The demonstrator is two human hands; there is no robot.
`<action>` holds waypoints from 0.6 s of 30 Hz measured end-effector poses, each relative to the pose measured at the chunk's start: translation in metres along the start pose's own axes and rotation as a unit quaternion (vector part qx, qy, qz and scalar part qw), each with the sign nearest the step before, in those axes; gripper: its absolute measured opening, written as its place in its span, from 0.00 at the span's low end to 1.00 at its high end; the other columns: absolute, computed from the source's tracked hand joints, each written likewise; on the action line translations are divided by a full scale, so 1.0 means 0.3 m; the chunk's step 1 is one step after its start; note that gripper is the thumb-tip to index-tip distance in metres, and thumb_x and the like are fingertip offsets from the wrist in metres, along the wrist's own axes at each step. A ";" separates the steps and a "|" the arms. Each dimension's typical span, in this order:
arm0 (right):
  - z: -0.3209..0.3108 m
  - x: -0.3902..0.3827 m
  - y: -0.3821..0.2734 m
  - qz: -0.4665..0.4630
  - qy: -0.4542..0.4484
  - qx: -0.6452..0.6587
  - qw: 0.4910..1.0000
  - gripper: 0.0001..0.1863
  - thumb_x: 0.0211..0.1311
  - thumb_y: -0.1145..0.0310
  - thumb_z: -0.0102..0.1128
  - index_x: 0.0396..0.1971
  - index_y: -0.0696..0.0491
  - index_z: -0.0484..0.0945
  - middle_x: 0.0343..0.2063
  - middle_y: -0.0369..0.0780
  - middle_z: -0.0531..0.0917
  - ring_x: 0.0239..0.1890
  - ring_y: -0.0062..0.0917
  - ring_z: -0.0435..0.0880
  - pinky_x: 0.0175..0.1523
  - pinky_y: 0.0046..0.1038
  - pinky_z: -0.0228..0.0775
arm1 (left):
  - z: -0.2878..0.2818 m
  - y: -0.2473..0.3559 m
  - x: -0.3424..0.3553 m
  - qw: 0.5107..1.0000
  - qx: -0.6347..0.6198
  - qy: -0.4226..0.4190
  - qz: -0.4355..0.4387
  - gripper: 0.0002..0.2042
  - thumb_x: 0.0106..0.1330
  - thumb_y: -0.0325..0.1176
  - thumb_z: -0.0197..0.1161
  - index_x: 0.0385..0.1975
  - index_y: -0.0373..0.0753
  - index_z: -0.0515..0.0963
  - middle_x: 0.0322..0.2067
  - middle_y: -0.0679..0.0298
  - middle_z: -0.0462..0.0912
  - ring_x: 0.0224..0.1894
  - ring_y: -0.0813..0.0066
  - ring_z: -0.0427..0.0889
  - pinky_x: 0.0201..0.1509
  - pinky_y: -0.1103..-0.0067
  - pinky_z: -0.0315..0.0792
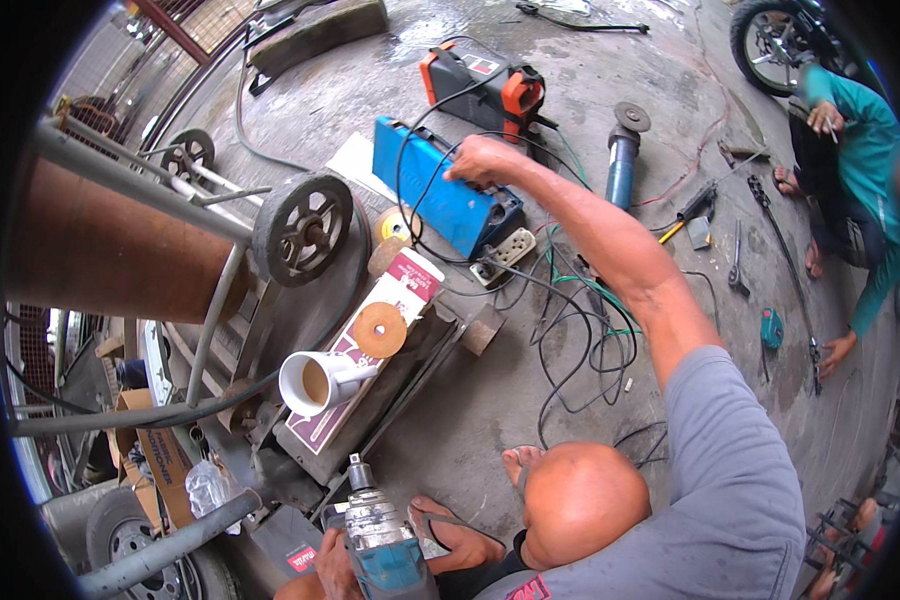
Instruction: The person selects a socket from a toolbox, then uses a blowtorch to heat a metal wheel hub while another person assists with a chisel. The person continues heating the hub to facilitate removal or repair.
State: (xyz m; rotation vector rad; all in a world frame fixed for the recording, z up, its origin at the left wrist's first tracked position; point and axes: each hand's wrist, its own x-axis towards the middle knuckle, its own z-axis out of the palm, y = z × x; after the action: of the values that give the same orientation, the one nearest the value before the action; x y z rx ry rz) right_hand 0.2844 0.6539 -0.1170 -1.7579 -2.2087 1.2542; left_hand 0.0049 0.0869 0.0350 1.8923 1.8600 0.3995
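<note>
My right arm stretches out across the floor. Its hand (485,161) is closed, with the fingertips pinching a black cable (432,185) above a blue box-shaped machine (435,190). Low in the view, my left hand (336,568) is wrapped round the side of a teal and grey impact wrench (378,535), its square drive pointing away from me. Part of that hand is hidden by the tool. A white extension socket (508,256) lies against the near end of the blue machine, with a plug and cords at it.
A white mug (315,383) and a tan disc (380,330) sit on a long carton (335,415) on a metal stand. Left is a wheeled cart (303,229) with a rusty cylinder. An orange-black machine (482,85), angle grinder (623,160) and tangled cords lie ahead. Another person (860,150) crouches at right.
</note>
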 end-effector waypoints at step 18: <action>0.381 -0.281 -0.176 -0.048 0.119 0.134 0.983 0.30 0.65 0.52 0.65 0.54 0.63 0.72 0.46 0.65 0.84 0.53 0.61 0.84 0.59 0.54 0.76 | 0.016 -0.029 0.037 0.999 0.049 0.005 -0.010 0.12 0.61 0.31 0.70 0.44 0.38 0.85 0.38 0.61 0.87 0.41 0.63 0.87 0.44 0.71 0.81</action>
State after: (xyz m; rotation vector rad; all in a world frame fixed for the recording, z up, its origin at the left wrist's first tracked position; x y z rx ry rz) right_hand 0.2152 0.5196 -0.1256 -1.5853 -1.8725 1.1851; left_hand 0.0005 0.0972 0.0252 1.9362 1.9350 0.3177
